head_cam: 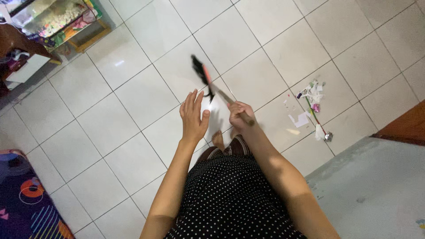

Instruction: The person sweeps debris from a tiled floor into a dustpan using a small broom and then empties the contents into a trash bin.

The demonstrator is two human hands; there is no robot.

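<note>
A broom (212, 86) is gripped by its handle in the right hand (239, 117), bristles raised above the tiled floor (133, 97); the left hand (193, 117) is held open beside it. Paper scraps (312, 104) are left unswept at right.

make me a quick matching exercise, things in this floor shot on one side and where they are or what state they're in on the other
Things:
1. broom
2. left hand
3. paper scraps
4. patterned mat

Places or states:
A. bottom left corner of the view
B. open, fingers spread, holding nothing
C. littered on the tiles to the right
D. handle gripped in the right hand

Pairs: 1-D, 2-B, 3-C, 4-A
</note>
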